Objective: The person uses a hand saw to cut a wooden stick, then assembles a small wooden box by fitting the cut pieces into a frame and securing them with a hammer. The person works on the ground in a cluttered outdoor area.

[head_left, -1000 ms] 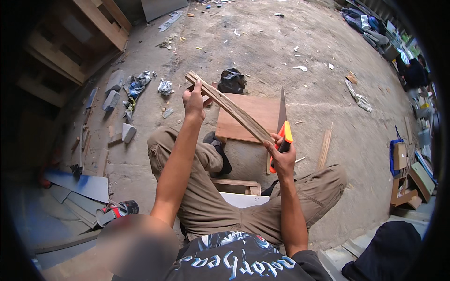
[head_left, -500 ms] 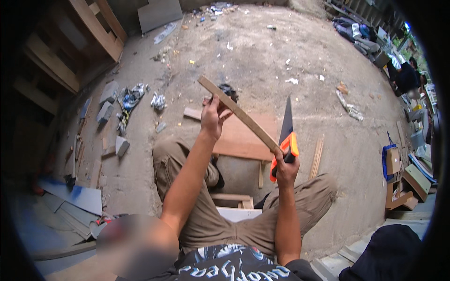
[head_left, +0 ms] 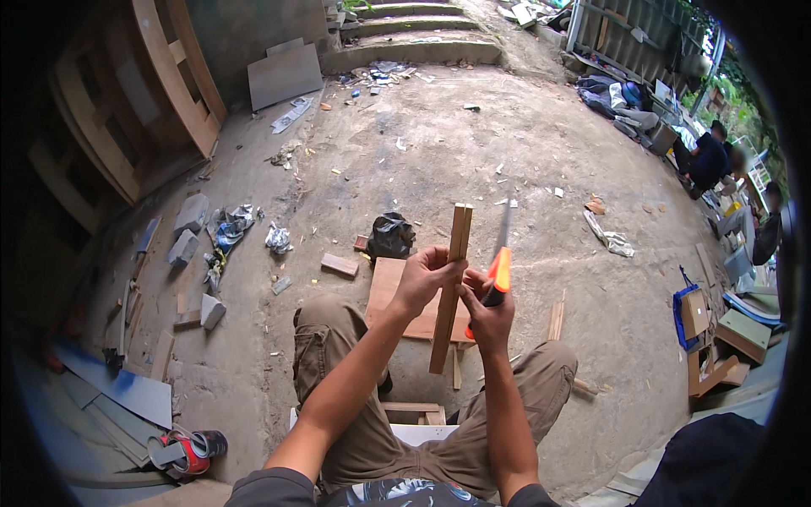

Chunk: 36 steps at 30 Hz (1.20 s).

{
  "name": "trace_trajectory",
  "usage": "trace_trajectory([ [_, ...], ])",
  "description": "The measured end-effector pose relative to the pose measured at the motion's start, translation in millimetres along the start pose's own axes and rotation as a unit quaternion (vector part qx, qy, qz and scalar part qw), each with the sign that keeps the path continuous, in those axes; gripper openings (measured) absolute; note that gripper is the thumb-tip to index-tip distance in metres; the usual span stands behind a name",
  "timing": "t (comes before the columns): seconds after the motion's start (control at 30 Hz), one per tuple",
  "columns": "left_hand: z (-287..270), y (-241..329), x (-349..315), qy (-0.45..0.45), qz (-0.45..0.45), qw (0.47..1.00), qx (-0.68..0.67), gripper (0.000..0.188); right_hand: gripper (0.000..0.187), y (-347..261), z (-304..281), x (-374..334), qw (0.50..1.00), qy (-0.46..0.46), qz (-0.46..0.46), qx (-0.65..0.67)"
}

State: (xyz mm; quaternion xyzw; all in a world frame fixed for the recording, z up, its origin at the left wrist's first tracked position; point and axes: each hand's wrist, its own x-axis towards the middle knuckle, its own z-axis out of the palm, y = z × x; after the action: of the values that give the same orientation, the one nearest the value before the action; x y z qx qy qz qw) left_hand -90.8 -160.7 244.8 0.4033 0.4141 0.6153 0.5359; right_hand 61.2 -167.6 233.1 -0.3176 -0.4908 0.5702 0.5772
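Observation:
A long, narrow wooden strip (head_left: 447, 325) stands nearly upright over the space between my knees. A dark line runs along it, and I cannot tell if it is one piece or two. My left hand (head_left: 425, 279) grips the strip around its middle, fingers closed. Close beside it, my right hand (head_left: 490, 319) is wrapped round the black grip of a handsaw (head_left: 502, 266) with an orange handle; its blade points up and away. The right fingertips are at the strip's edge. Beneath the hands lies a low reddish-brown wooden board (head_left: 384, 291), partly hidden.
A black plastic bag (head_left: 391, 236) and a wood block (head_left: 340, 265) lie beyond the board. Grey blocks (head_left: 183, 248) and foil scraps (head_left: 279, 238) are on the left. Cardboard boxes (head_left: 695, 314) stand at the right, with a seated person (head_left: 705, 160) farther back. Concrete steps (head_left: 414, 42) rise at the far end.
The strip has swung from a slant to nearly upright. My left hand has moved right and nearer my body, closer to my right hand. The view has tilted up, bringing the steps into sight.

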Motion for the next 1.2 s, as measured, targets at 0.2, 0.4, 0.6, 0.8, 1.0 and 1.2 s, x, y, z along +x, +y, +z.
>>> trace_trajectory([
  [0.2, -2, 0, -5, 0.004, -0.052, 0.998, 0.018, 0.02, 0.023, -4, 1, 2, 0.998, -0.046, 0.021, 0.022],
  [0.4, -6, -8, -6, -0.042, -0.049, 0.998, 0.02, 0.024, 0.024, 6, -2, -3, 1.0, -0.013, 0.003, 0.015],
  [0.6, -10, -35, 4, -0.018, -0.08, 0.994, 0.076, 0.028, 0.023, 24, -17, -5, 1.0, 0.021, 0.01, -0.011],
  [0.8, -38, -120, 33, 0.189, -0.18, 0.965, 0.014, 0.029, 0.034, 13, -60, -33, 0.949, 0.07, 0.025, -0.306],
  [1.0, -30, -226, 50, 0.113, -0.151, 0.923, 0.334, 0.038, 0.034, 14, -95, -108, 0.904, 0.138, -0.017, -0.405],
  [1.2, -17, -252, 70, 0.125, -0.096, 0.904, 0.397, 0.046, 0.033, 27, -100, -169, 0.919, 0.188, 0.055, -0.341],
])
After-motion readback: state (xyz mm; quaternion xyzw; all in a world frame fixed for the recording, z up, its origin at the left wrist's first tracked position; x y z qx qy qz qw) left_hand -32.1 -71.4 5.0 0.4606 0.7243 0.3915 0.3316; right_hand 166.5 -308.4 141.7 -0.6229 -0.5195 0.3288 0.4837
